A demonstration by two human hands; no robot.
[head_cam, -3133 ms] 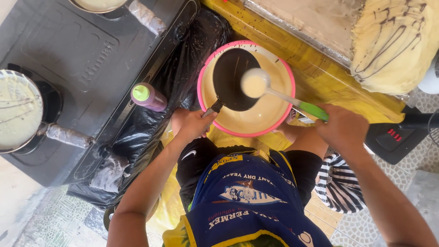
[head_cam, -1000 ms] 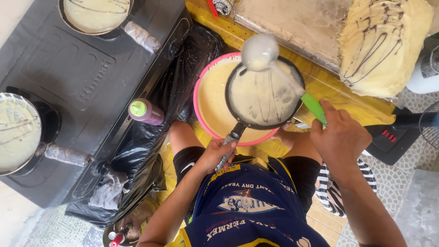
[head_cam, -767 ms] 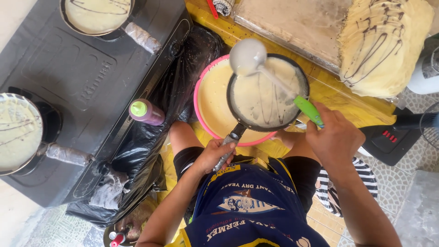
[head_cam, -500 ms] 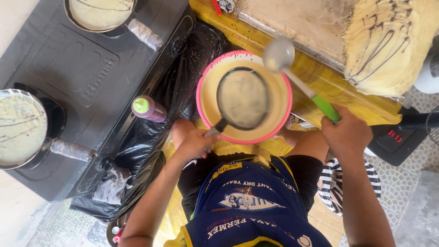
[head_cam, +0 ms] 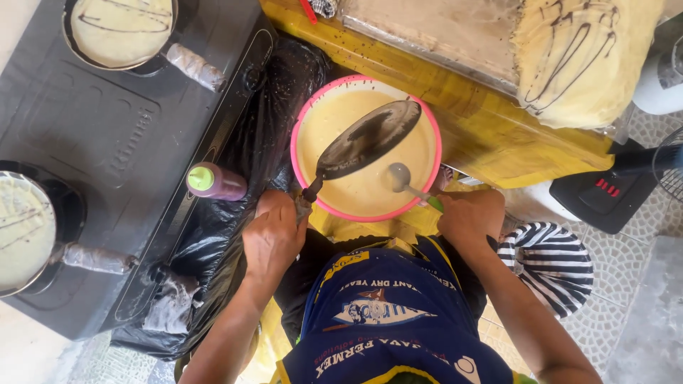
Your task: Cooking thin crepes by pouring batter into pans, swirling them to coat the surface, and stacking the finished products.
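Note:
A pink-rimmed basin (head_cam: 306, 114) of pale yellow batter sits in front of me. My left hand (head_cam: 274, 238) grips the handle of a small black frying pan (head_cam: 370, 139), tilted steeply over the basin with a thin batter film draining off it. My right hand (head_cam: 469, 217) holds a green-handled ladle (head_cam: 400, 176) whose bowl dips into the batter at the basin's right side.
A black stove (head_cam: 121, 135) at left carries two pans of batter (head_cam: 121, 32) (head_cam: 25, 231) with wrapped handles. A purple squeeze bottle with a green cap (head_cam: 213, 183) lies beside the basin. A stack of chocolate-drizzled crepes (head_cam: 583, 57) rests on a yellow table (head_cam: 455, 107). A striped stool (head_cam: 551, 259) stands at right.
The pan was held level and full of batter with the ladle raised above it. Now it is tipped on edge over the basin, nearly emptied, and the ladle has dropped into the batter.

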